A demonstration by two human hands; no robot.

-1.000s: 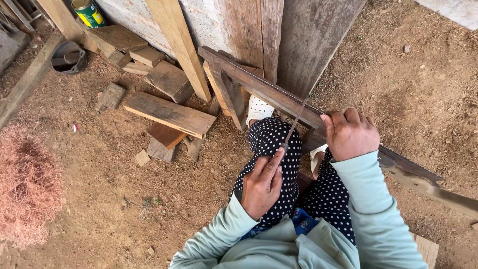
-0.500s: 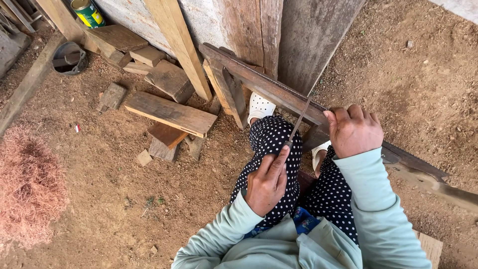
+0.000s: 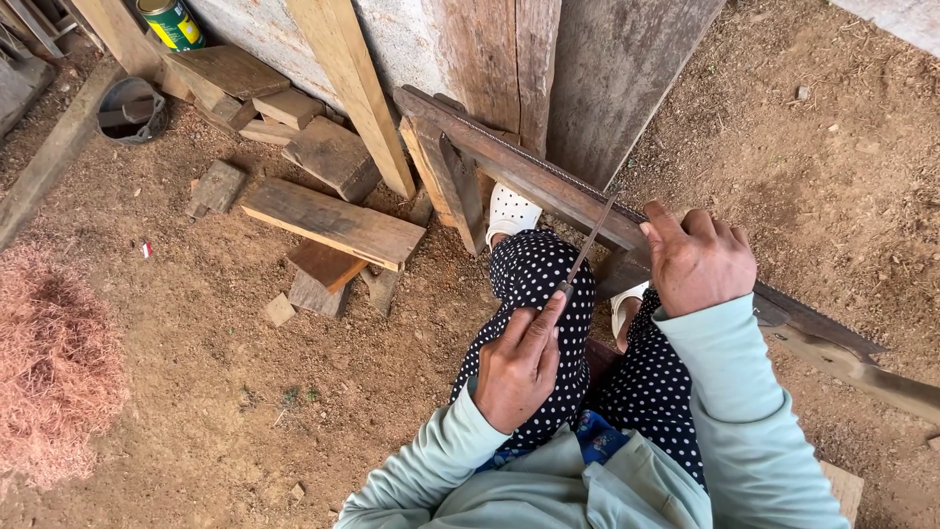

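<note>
Outdoors, on bare dirt ground [image 3: 196,392] — a seated person in a pale green top and polka-dot trousers works over a long hand saw [image 3: 548,176]. It lies slanted across the knees, toothed edge up, its far end up by the grey timber wall [image 3: 627,88] and its wooden handle [image 3: 862,377] low at the right edge of view.

Left hand [image 3: 517,364]: fingers pinched around the near end of a thin metal file [image 3: 590,238], thumb pointing up along it. The file runs up and right from the hand and its tip meets the saw's toothed edge, just beside the other hand.

Right hand [image 3: 700,260]: fingers clenched over the saw blade from above, knuckles up, close to where the file crosses.

A white shoe [image 3: 511,211] shows under the blade, a second one only partly.

Left of the person — scrap wood: a flat plank [image 3: 333,223] on the dirt, smaller blocks [image 3: 318,284] beside it, a leaning post [image 3: 352,88] against the wall. A green tin can [image 3: 171,22] stands at the top edge, a small dark bucket [image 3: 130,110] near it. A reddish heap of fibrous stuff [image 3: 54,362] fills the left edge.
</note>
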